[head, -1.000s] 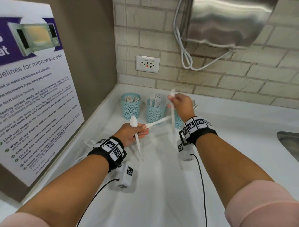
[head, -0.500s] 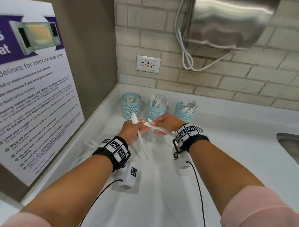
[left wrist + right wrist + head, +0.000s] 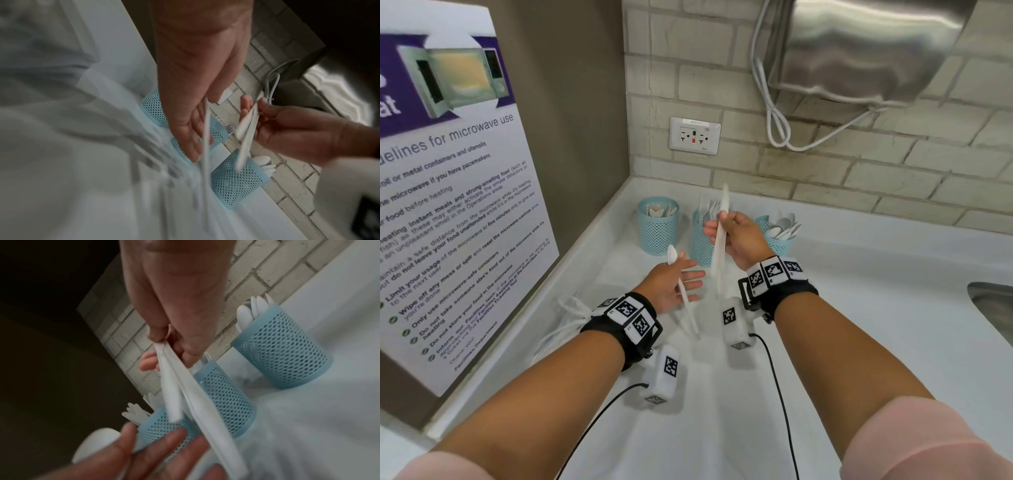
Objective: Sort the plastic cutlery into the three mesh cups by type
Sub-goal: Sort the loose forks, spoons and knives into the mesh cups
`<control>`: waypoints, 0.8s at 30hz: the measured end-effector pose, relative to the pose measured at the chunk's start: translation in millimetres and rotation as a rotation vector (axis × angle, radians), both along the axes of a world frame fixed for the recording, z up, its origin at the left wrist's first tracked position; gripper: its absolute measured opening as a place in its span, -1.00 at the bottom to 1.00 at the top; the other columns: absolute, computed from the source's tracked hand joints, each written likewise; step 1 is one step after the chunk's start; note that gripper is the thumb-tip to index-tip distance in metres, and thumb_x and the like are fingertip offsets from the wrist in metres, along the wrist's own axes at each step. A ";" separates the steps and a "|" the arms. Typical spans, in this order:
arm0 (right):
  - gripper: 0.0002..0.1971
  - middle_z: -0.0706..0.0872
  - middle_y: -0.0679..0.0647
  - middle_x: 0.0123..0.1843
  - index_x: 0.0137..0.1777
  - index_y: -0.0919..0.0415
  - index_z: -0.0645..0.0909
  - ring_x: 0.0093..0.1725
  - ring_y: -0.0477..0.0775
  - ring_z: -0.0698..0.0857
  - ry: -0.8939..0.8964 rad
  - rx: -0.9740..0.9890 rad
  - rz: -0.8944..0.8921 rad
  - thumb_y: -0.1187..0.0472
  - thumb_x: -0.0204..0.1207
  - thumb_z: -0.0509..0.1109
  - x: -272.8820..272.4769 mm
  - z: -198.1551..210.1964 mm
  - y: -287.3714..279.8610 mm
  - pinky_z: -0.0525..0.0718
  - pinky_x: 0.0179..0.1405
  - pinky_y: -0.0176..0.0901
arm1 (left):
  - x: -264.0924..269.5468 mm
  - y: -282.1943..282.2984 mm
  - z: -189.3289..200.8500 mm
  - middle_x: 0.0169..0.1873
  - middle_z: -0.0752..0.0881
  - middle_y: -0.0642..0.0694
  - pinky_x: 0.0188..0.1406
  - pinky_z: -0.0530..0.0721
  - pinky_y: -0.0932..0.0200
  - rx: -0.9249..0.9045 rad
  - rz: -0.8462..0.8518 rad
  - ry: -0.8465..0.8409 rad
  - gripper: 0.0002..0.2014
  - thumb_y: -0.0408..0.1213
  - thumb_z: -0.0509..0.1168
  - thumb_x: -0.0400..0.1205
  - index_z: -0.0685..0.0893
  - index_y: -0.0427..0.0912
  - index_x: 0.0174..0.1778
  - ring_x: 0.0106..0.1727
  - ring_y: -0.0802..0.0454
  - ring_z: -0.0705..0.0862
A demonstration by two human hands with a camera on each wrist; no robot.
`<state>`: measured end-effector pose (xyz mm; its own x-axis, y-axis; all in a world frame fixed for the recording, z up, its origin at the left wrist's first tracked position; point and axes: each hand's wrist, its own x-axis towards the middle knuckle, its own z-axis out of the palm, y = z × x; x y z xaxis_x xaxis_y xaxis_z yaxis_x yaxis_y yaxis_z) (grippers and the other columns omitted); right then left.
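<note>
R hand (image 3: 739, 240) pinches two white plastic pieces (image 3: 719, 246) near their upper ends, thumb and fingers clamped on them; they hang almost upright in front of the middle cup, fanning apart toward the bottom in the right wrist view. Can't tell their type, blur hides the ends. L hand (image 3: 671, 284) sits at approx 7 o'clock from the R hand, palm turned up, fingers stretched out toward the R hand, with a white spoon (image 3: 681, 291) caught between thumb and palm: bowl up at 12 o'clock, handle hanging down past the wrist. The two hands are near each other but apart.

Three teal mesh cups stand in a row at 12 o'clock near the back wall on the white table (image 3: 859, 308). Left cup (image 3: 657, 229) holds flat white pieces w/ blunt ends, prob. knives. Middle cup (image 3: 700, 243) holds forks, tines up, partly behind the R hand. Right cup (image 3: 779, 240) holds spoons, bowls up.

At approx 9 o'clock from the L wrist, a loose heap of white cutlery (image 3: 565, 322) lies on the table by the side panel. Microwave-use poster (image 3: 448, 205) on that panel; wall outlet (image 3: 695, 136) on the brick wall above the cups; steel dispenser (image 3: 866, 51) w/ looped white cable at 1 o'clock; sink edge (image 3: 993, 308) at 3 o'clock. Both wrists carry black bands w/ tag markers.
</note>
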<state>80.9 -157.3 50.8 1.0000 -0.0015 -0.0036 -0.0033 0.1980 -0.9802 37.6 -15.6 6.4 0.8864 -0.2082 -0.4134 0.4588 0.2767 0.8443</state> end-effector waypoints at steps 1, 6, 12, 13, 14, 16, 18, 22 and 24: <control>-0.86 0.72 0.16 -0.14 -0.07 0.22 0.46 -0.31 -0.09 0.78 -0.016 0.081 -0.040 0.24 0.71 0.14 1.6 2.3 1.1 0.75 -0.24 -0.29 | -0.7 -0.4 0.1 -0.05 0.71 -0.19 -0.02 0.66 -0.02 -0.009 -0.011 0.018 -0.62 0.00 0.04 0.74 0.54 -0.23 0.19 -0.03 -0.12 0.69; -0.85 0.74 0.09 -0.09 -0.08 0.14 0.40 -0.17 -0.04 0.71 -0.090 0.124 -0.138 0.19 0.73 0.10 4.1 3.0 4.1 0.67 -0.14 -0.23 | -0.8 -2.1 1.1 -0.13 0.74 -0.39 -0.11 0.77 0.10 -0.181 0.022 0.073 -0.62 -0.13 0.06 0.75 0.56 -0.43 0.03 -0.23 -0.18 0.79; -0.85 0.79 -0.14 -0.28 -0.09 0.08 0.39 -0.27 -0.25 0.69 -0.147 0.019 -0.192 0.12 0.73 0.10 4.7 -1.0 5.2 0.56 -0.28 -0.42 | 0.2 -2.1 0.1 -0.12 0.67 -0.46 0.14 0.61 0.03 -0.211 0.030 0.097 -0.64 -0.21 0.04 0.77 0.53 -0.50 -0.02 -0.11 -0.21 0.71; -0.85 0.79 -0.14 -0.32 -0.09 0.07 0.40 -0.31 -0.30 0.69 -0.160 -0.002 -0.186 0.11 0.72 0.11 4.3 -0.9 5.2 0.55 -0.32 -0.46 | 0.4 -2.2 -0.6 -0.11 0.66 -0.47 0.16 0.59 0.02 -0.212 0.027 0.107 -0.63 -0.20 0.04 0.77 0.52 -0.51 -0.01 -0.09 -0.21 0.70; -0.85 0.78 -0.12 -0.32 -0.09 0.07 0.41 -0.35 -0.32 0.69 -0.179 -0.033 -0.178 0.12 0.72 0.11 3.7 -0.7 5.2 0.55 -0.36 -0.49 | 0.6 -2.4 -0.8 -0.10 0.65 -0.48 0.14 0.61 0.04 -0.217 0.030 0.118 -0.64 -0.20 0.05 0.76 0.52 -0.51 0.00 -0.09 -0.21 0.70; -0.86 0.75 -0.03 -0.26 -0.08 0.09 0.42 -0.37 -0.35 0.69 -0.209 -0.130 -0.150 0.15 0.72 0.11 3.0 -1.2 5.2 0.54 -0.42 -0.56 | 2.1 -2.9 -2.5 -0.09 0.64 -0.48 0.03 0.67 0.11 -0.232 0.059 0.133 -0.65 -0.21 0.08 0.75 0.51 -0.52 0.04 -0.11 -0.21 0.70; -0.89 0.72 0.04 -0.23 -0.02 0.15 0.45 -0.31 -0.31 0.69 -0.224 -0.220 -0.090 0.21 0.71 0.13 3.3 -2.7 5.6 0.52 -0.38 -0.61 | 4.8 -2.9 -5.0 -0.11 0.63 -0.46 0.05 0.66 0.11 -0.236 0.109 0.125 -0.67 -0.23 0.10 0.75 0.50 -0.53 0.04 -0.13 -0.19 0.70; -0.94 0.67 0.06 -0.26 0.08 0.23 0.46 -0.37 -0.37 0.65 -0.208 -0.356 0.081 0.31 0.68 0.18 4.6 -8.6 5.7 0.49 -0.38 -0.60 | 10.0 -1.0 -7.3 -0.11 0.64 -0.41 -0.10 0.70 0.16 -0.261 0.188 0.095 -0.77 -0.34 0.14 0.73 0.51 -0.51 0.02 -0.12 -0.17 0.69; -0.91 0.67 0.02 -0.26 -0.04 0.13 0.45 -0.43 -0.33 0.60 -0.155 -0.446 0.148 0.30 0.68 0.20 5.9 -10.6 6.5 0.46 -0.46 -0.55 | 12.2 -0.4 -6.3 -0.14 0.63 -0.39 -0.19 0.70 0.17 -0.268 0.221 0.089 -0.87 -0.46 0.17 0.70 0.53 -0.49 -0.06 -0.12 -0.16 0.68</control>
<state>86.8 -150.7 40.3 0.9783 0.1729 0.1140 0.1531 -0.2327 -0.9604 49.8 -16.0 0.1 0.8853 -0.1269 -0.4474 0.4313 0.5834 0.6882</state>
